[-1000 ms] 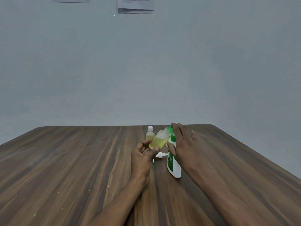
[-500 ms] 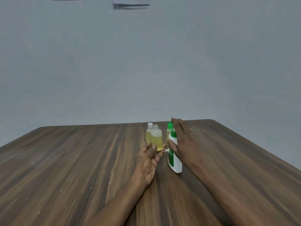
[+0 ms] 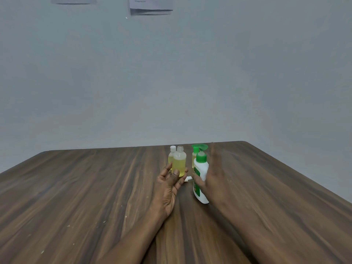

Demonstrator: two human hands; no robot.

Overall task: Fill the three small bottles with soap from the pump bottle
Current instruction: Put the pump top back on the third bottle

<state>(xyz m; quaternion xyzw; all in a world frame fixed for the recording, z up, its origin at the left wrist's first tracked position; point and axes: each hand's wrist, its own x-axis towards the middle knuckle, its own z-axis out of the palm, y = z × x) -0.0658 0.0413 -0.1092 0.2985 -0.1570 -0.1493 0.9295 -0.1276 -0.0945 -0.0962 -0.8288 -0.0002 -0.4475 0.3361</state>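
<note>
An uncapped small bottle (image 3: 179, 163) of yellow soap stands upright on the wooden table (image 3: 95, 187). Just behind it on the left is a capped small bottle (image 3: 172, 154). A third small bottle (image 3: 194, 159) is partly hidden behind the white pump bottle (image 3: 201, 169), which has a green pump head. My left hand (image 3: 168, 187) rests palm-up right in front of the uncapped bottle, fingers apart, holding nothing. My right hand (image 3: 216, 178) is blurred beside the pump bottle on its right, fingers spread and off the pump head, thumb near the bottle's front.
A small white cap (image 3: 187, 179) lies on the table between my hands. Pale crumbs dot the wood at the near left. The table's far edge runs just behind the bottles, with a grey wall and papers (image 3: 151, 5) beyond.
My left hand stood the tilted small bottle upright next to the capped one and let go of it. My right hand's fingers lifted off the pump head.
</note>
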